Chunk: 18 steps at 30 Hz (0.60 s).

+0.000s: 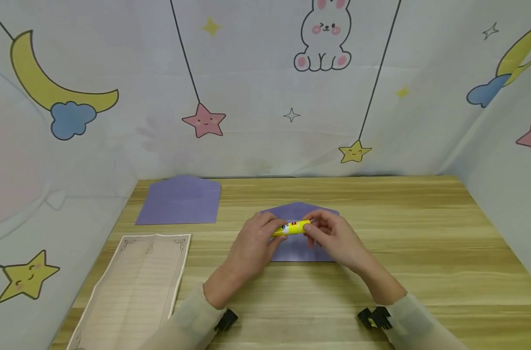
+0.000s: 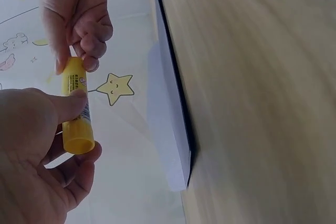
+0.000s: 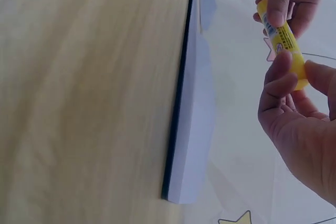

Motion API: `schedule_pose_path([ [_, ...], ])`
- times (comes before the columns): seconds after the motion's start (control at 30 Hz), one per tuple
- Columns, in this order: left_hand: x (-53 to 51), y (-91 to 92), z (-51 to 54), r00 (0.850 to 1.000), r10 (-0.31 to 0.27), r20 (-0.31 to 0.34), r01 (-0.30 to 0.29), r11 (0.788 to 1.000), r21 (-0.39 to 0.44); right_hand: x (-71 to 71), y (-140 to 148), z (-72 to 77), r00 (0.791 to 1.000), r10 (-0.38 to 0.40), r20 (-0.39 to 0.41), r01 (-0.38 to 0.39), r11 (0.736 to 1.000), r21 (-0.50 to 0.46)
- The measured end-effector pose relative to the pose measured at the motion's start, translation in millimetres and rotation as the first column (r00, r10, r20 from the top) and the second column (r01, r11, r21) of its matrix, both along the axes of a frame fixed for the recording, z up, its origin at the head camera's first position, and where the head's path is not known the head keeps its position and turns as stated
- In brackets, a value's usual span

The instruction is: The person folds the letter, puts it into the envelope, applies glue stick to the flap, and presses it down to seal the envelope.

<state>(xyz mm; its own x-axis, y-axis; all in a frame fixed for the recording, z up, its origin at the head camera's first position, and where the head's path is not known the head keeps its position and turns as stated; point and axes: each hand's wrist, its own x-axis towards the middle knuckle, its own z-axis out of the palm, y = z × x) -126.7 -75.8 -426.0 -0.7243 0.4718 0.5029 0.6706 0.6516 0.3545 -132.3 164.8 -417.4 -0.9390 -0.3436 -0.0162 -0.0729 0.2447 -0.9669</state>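
Note:
A yellow glue stick (image 1: 297,227) is held between both hands, lying nearly level in the head view. My left hand (image 1: 255,240) grips its body, thumb across the printed label, as the left wrist view also shows. The fingertips of my right hand (image 1: 335,238) pinch the other end. Whether that end is a separate cap cannot be made out. Below the hands lies a purple envelope (image 1: 298,253), its pointed flap toward the back. From the wrist views the glue stick is above the envelope, apart from it, and the envelope's flap stands slightly raised.
A second purple envelope (image 1: 179,201) lies at the back left of the wooden table (image 1: 422,262). Nearer, on the left, is a sheet of lined letter paper (image 1: 134,287) with a decorated border. A printed cloth (image 1: 256,63) hangs behind and at the sides.

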Motion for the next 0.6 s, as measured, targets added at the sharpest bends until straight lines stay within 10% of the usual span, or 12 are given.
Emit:
schedule_pose_path([
  [0.6, 0.5, -1.7, 2.1, 1.0, 0.017, -0.015, -0.018, 0.999, -0.039, -1.2, 1.7, 1.4, 1.0, -0.002, -0.007, 0.003, 0.997, 0.076],
])
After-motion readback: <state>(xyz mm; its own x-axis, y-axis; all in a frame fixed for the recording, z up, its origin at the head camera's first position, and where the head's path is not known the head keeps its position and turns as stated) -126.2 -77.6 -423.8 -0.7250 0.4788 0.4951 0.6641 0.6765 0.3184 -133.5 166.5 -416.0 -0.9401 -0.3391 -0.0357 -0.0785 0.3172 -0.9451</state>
